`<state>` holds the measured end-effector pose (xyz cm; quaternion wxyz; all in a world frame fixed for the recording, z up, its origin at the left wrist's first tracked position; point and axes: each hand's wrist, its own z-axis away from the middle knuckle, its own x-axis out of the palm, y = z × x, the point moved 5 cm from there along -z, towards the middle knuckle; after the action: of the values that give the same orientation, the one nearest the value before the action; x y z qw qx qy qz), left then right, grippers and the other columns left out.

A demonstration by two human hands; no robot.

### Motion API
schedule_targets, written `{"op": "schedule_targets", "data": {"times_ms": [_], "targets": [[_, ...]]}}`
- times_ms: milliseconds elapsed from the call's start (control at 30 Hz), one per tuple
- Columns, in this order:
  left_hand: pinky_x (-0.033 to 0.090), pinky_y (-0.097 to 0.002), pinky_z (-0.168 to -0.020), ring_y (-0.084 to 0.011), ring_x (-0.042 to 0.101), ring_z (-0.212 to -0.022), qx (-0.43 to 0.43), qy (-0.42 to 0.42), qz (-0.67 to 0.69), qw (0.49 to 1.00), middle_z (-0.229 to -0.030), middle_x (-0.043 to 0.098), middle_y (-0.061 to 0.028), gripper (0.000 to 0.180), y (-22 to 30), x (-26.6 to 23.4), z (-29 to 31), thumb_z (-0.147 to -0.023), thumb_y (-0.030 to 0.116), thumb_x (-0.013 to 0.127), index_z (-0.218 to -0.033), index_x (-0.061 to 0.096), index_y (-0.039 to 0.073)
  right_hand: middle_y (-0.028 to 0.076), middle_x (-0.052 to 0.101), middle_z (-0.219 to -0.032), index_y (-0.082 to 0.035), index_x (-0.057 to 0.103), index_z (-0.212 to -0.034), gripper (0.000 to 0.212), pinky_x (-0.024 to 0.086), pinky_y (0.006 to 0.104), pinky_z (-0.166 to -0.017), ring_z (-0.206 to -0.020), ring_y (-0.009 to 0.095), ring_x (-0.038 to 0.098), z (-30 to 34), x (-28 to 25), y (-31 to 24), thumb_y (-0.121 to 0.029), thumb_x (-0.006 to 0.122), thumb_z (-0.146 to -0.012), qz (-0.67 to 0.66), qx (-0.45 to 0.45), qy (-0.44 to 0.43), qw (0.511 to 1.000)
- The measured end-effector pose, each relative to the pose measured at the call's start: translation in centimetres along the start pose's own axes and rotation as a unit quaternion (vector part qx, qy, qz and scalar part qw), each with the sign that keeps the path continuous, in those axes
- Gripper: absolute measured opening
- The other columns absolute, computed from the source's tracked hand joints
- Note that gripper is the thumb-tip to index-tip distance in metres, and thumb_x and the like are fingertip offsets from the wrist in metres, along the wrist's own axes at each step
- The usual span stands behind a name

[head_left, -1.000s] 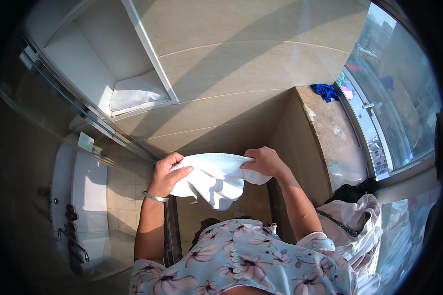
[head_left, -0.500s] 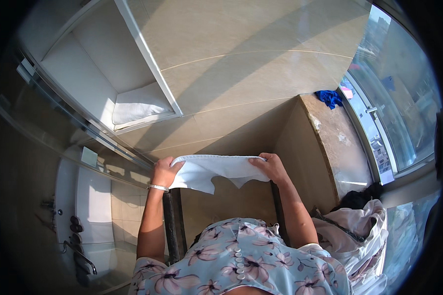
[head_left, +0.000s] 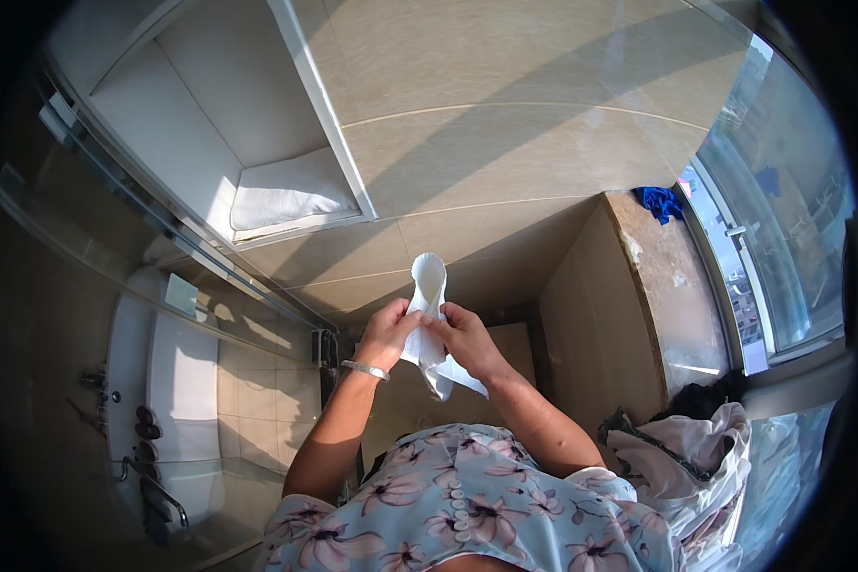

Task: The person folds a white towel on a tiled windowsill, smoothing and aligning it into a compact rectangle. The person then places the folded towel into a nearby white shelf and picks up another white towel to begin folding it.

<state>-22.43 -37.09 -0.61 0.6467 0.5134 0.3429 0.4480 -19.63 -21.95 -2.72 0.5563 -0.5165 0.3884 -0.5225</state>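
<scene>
In front of my chest, both hands hold a small white cloth (head_left: 431, 276) with a stitched edge. It is folded over, so its upper part stands up as a narrow loop, and its loose ends (head_left: 437, 379) hang below my fingers. My left hand (head_left: 388, 332) is closed on the cloth's left side, a pale bracelet around the wrist. Pressed close beside it, my right hand (head_left: 464, 338) pinches the right side. The thumbs nearly meet over the cloth, and they hide part of it. What kind of garment or cloth this is I cannot tell.
Ahead is a tiled wall (head_left: 505, 162) with a recessed white niche holding a folded white towel (head_left: 294, 193). At right, a stone ledge (head_left: 672, 310) bears a blue cloth (head_left: 658, 204) beside the window. Crumpled clothes (head_left: 701, 448) lie near my right elbow. A glass partition and white tub (head_left: 183, 381) are at left.
My hands have come together from wide apart. The cloth, stretched straight between them before, is now folded into a loop. The view has shifted slightly.
</scene>
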Motion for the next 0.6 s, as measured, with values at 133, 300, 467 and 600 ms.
{"op": "schedule_targets", "data": {"times_ms": [133, 300, 467, 600], "targets": [[0.051, -0.0298, -0.093, -0.0150, 0.065, -0.104, 0.022, -0.037, 0.156, 0.987, -0.115, 0.068, -0.0082, 0.038, 0.3, 1.4, 1.7, -0.097, 0.012, 0.066, -0.131, 0.059, -0.004, 0.002, 0.065, -0.089, 0.002, 0.067, -0.110, 0.024, 0.047, 0.0269, -0.065, -0.076, 0.007, 0.056, 0.3, -0.5, -0.2, -0.020, 0.063, -0.101, -0.080, 0.011, 0.035, 0.996], [0.054, -0.0318, -0.090, -0.0163, 0.065, -0.106, 0.103, 0.012, 0.111, 0.988, -0.116, 0.068, -0.0090, 0.035, 0.0, 1.9, 3.0, -0.090, 0.000, 0.071, -0.125, 0.062, -0.002, 0.003, 0.065, -0.087, 0.001, 0.066, -0.105, 0.018, 0.047, 0.0266, -0.065, -0.075, 0.008, 0.057, 0.9, -1.1, -1.3, -0.016, 0.061, -0.101, -0.120, 0.026, 0.049, 0.991], [0.055, -0.0323, -0.085, -0.0210, 0.066, -0.098, 0.286, 0.153, -0.136, 0.936, -0.108, 0.070, -0.0087, 0.020, 3.2, 3.6, 5.0, -0.083, -0.005, 0.072, -0.100, 0.072, 0.005, 0.004, 0.067, -0.090, -0.001, 0.065, -0.107, 0.014, 0.052, 0.0286, -0.071, -0.079, 0.012, 0.062, 0.9, -0.9, -1.3, -0.012, 0.059, -0.100, -0.221, 0.025, 0.054, 0.973], [0.055, -0.0353, -0.087, -0.0263, 0.067, -0.102, 0.376, 0.211, -0.276, 0.859, -0.114, 0.070, -0.0114, 0.021, 3.3, 3.9, 5.5, -0.083, -0.003, 0.074, -0.102, 0.072, 0.004, 0.005, 0.068, -0.094, -0.002, 0.064, -0.110, 0.016, 0.055, 0.0305, -0.075, -0.083, 0.014, 0.066, 1.0, -0.7, -1.0, -0.012, 0.057, -0.100, -0.287, 0.033, 0.052, 0.956]]}}
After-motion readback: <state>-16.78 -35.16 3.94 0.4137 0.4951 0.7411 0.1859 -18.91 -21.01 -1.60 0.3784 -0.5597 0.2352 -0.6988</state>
